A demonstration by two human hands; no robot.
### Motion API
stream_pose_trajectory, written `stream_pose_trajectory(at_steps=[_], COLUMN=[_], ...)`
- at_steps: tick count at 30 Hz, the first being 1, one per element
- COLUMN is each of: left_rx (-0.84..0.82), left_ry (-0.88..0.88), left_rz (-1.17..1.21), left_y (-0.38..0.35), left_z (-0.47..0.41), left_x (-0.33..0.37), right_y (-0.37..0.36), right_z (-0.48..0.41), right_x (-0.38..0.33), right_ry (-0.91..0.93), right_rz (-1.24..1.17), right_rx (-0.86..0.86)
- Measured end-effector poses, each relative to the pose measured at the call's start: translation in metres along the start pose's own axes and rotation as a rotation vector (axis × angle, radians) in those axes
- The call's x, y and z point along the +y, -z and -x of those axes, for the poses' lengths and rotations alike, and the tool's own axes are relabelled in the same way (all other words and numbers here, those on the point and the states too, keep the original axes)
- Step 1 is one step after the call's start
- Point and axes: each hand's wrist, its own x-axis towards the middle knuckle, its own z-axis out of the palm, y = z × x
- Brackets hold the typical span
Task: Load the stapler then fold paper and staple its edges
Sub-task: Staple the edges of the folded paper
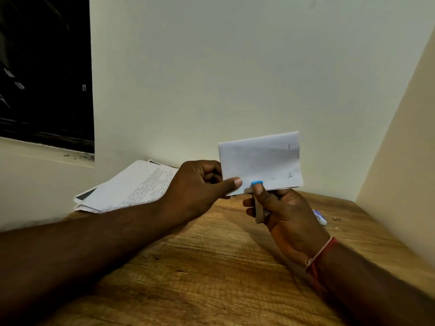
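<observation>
A folded white paper (259,158) is held upright above the wooden table (211,267). My left hand (200,184) pinches its lower left corner with thumb and fingers. My right hand (282,212) grips a small grey stapler (257,203) with a blue tip, and the stapler's jaw sits on the paper's bottom edge near the middle. Staples show along the paper's right edge and at its bottom right. Most of the stapler's body is hidden by my fingers.
A stack of printed sheets (127,187) lies at the back left of the table against the wall. A small white and blue box (319,216) rests on the table behind my right hand. Walls close the table at the back and right.
</observation>
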Motion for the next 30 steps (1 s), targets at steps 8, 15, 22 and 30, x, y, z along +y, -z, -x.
stream_pose_trajectory(at_steps=[8, 15, 22, 30], left_rx=[0.027, 0.015, 0.039, -0.257], left_ry=[0.108, 0.101, 0.073, 0.005], left_rz=[0.281, 0.231, 0.145, 0.129], left_y=[0.005, 0.002, -0.001, 0.004], left_z=[-0.008, -0.007, -0.005, 0.0], left_x=[-0.007, -0.007, -0.007, 0.001], right_y=[0.016, 0.015, 0.015, 0.022], right_z=[0.0, -0.002, -0.01, -0.014], right_x=[0.001, 0.003, -0.007, -0.014], right_ry=[0.001, -0.04, -0.11, -0.138], right_rz=[1.038, 1.158, 0.134, -0.134], right_rx=[-0.124, -0.208, -0.003, 0.11])
